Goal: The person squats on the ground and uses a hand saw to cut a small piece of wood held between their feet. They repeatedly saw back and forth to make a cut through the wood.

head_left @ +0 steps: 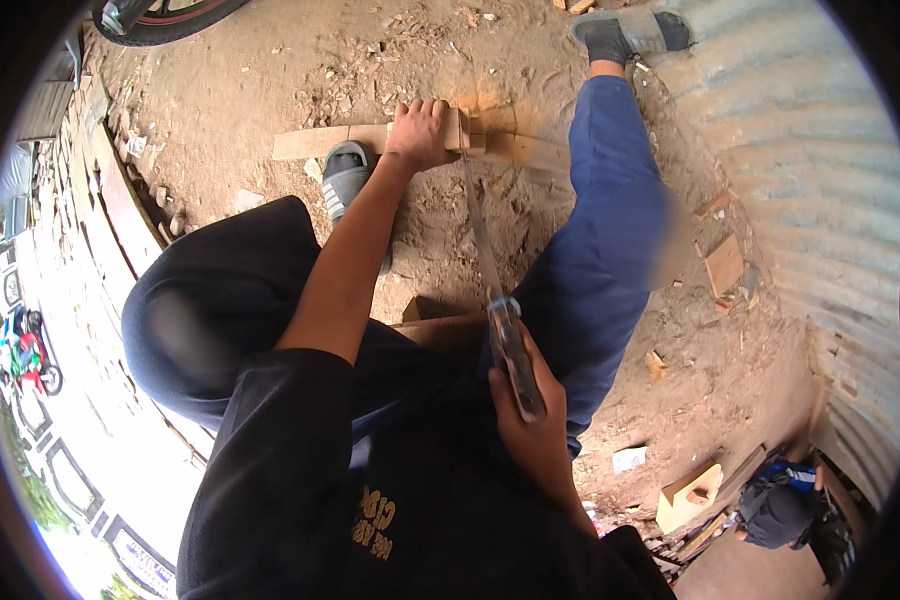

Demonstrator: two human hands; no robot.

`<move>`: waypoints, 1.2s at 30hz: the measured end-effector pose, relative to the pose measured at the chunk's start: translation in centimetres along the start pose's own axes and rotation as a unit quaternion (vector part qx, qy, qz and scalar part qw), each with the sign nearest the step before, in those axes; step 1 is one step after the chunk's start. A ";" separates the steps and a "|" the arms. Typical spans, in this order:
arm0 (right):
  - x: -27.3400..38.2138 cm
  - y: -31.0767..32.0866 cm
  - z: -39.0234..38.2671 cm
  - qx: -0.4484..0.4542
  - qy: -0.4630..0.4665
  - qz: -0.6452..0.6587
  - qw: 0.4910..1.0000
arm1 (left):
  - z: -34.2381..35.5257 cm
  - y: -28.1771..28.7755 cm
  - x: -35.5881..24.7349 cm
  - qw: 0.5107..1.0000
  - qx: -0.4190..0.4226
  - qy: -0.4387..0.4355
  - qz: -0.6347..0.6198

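Observation:
My left hand (422,135) is closed over a small wooden block (456,130), pressing it down. Beneath lies a longer flat board (315,143) on the dirt ground. The toe of my left sandal (346,182) touches or sits close by that board's near edge; I cannot tell which. In my right hand (535,410) is the handle of a handsaw. The thin saw blade (481,235) points away from me, and its far end meets the block just right of my left fingers. The cutting edge is too blurred to make out.
My right foot in a grey sandal (650,32) is planted far right, beside a corrugated metal wall (800,150). Wood scraps (725,265) litter the ground. A wheel (165,20) stands far left. Another person (782,508) is at the lower right, near a pale wooden piece (688,498).

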State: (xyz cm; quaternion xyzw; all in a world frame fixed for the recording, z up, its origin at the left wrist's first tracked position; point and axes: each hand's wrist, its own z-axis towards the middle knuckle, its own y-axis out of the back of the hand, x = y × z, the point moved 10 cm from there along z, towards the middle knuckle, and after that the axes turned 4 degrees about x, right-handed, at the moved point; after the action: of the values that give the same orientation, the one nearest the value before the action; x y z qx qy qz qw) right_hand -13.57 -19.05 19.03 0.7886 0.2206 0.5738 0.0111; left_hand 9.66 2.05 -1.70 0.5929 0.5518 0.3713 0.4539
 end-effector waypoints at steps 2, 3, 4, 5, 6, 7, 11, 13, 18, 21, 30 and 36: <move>-1.4 -1.4 2.0 0.007 -0.030 0.045 0.999 | -0.1 0.7 0.2 1.000 -0.016 0.013 -0.012; -1.3 -1.4 2.1 0.002 -0.037 0.054 0.998 | 0.2 -0.3 0.8 0.999 -0.007 0.025 -0.026; -1.2 -1.4 2.4 -0.003 -0.041 0.071 0.997 | 0.4 -0.2 0.8 1.000 -0.009 0.013 -0.010; -1.2 -1.5 2.7 -0.008 -0.045 0.087 0.995 | 0.6 -0.2 0.8 1.000 -0.011 0.002 0.006; -1.4 -1.3 2.6 -0.007 -0.047 0.092 0.995 | 0.7 -0.4 0.3 1.000 -0.010 -0.013 0.019; -1.7 -1.0 2.3 -0.006 -0.048 0.097 0.994 | 0.5 -0.3 0.1 0.999 -0.029 -0.014 0.021; -1.7 -1.6 2.2 0.009 -0.046 0.084 0.995 | 0.1 -0.6 0.7 1.000 -0.003 -0.029 -0.002; -1.3 -2.6 2.2 0.015 -0.054 0.095 0.994 | 0.2 -1.2 1.6 1.000 0.028 -0.012 -0.009; -1.7 -4.9 2.4 0.039 -0.088 0.108 0.989 | -0.4 -1.3 3.7 0.999 0.018 -0.025 0.005; -1.2 -5.0 2.4 0.035 -0.049 0.095 0.994 | -0.5 -1.6 4.0 0.999 0.036 -0.008 0.004; -1.1 -5.1 2.0 0.033 -0.029 0.091 0.995 | -1.7 -1.9 4.9 0.999 0.034 -0.005 0.006; -1.6 -2.1 1.8 0.007 -0.051 0.072 0.996 | 0.6 -1.2 0.4 0.999 0.013 -0.031 0.024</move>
State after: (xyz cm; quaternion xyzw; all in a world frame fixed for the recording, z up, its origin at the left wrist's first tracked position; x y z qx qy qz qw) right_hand -13.04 -17.31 16.39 0.8306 0.1663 0.5309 -0.0242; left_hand 9.91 2.30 -3.09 0.6232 0.5273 0.3567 0.4542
